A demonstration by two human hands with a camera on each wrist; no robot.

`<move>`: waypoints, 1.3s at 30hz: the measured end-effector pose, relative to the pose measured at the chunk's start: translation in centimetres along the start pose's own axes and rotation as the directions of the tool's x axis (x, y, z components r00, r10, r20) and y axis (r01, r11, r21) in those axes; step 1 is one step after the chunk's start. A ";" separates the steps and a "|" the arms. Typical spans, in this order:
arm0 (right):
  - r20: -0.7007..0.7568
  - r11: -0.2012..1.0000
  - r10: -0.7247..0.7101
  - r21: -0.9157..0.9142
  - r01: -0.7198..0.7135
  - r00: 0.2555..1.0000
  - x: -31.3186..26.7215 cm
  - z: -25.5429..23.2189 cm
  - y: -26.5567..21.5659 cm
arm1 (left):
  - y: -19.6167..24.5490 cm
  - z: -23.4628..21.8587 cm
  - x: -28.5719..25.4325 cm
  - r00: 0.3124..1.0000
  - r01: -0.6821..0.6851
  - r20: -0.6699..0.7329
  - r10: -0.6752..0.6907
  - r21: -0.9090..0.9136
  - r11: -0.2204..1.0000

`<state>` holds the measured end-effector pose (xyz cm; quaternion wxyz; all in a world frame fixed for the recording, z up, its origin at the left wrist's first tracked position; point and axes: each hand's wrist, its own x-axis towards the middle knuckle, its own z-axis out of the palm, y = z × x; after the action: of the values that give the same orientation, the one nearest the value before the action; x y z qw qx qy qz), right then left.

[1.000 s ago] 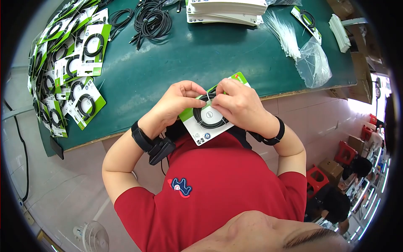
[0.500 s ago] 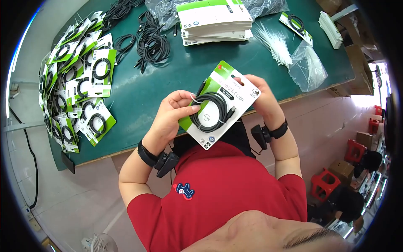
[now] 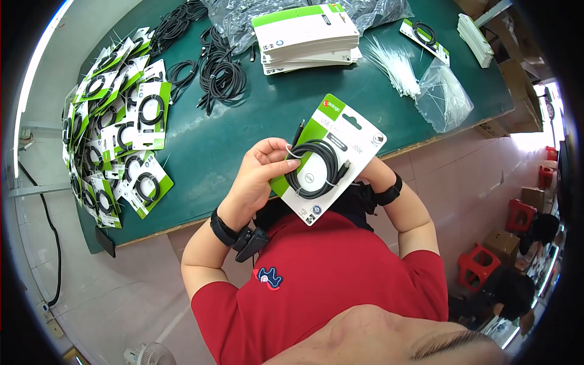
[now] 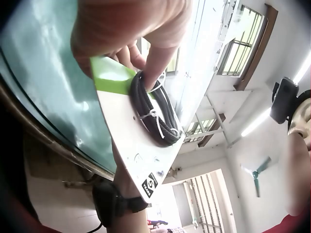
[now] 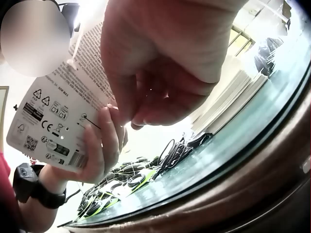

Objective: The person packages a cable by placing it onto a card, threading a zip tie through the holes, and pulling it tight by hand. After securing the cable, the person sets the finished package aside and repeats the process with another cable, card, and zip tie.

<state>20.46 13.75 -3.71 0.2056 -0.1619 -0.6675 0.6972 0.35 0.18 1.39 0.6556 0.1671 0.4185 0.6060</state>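
My left hand [image 3: 258, 173] grips the left edge of a green and white card [image 3: 362, 131], its thumb on the front beside a coiled black cable [image 3: 331, 158]. White ties bind the coil, and a loop of tie stands up by the thumb. In the left wrist view the coil [image 4: 142, 107] lies against the card. Behind the card is my right hand [image 3: 378, 174], its fingers hidden in the head view. The right wrist view shows the right hand [image 5: 163, 63] with curled fingers near the printed back [image 5: 58, 107]; whether they hold anything is unclear.
Carded cables [image 3: 151, 112] are heaped at the table's left. Loose black cables [image 3: 222, 82] and a card stack [image 3: 307, 30] lie at the back. White ties [image 3: 392, 70], a plastic bag [image 3: 444, 100], another carded cable [image 3: 426, 38] and more cards [image 3: 474, 39] are on the right.
The right hand has left the coil's front and gone behind the card. The card was turned, its front now facing up, then shifted slightly right and down. The left hand keeps its grip.
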 end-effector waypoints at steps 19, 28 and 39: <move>-0.093 0.814 -0.331 -0.531 0.234 0.939 1.5 -1.0 -0.3 | -0.3 -0.4 0.4 0.988 -0.020 -0.154 0.019 -0.001 1.000; -0.244 0.720 -0.412 -0.677 0.150 0.878 2.8 0.0 -3.8 | -3.4 -1.5 1.2 0.902 -0.203 -0.378 0.210 0.058 0.977; 0.110 0.471 -0.311 -0.845 0.253 0.944 4.0 1.9 -0.9 | -1.6 -1.2 0.2 0.827 -0.218 -0.114 0.550 0.837 0.503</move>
<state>16.18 14.13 -2.46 0.2316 -0.1497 -0.9324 0.2337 0.49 -0.34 -0.58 0.2652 0.4145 0.7077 0.5070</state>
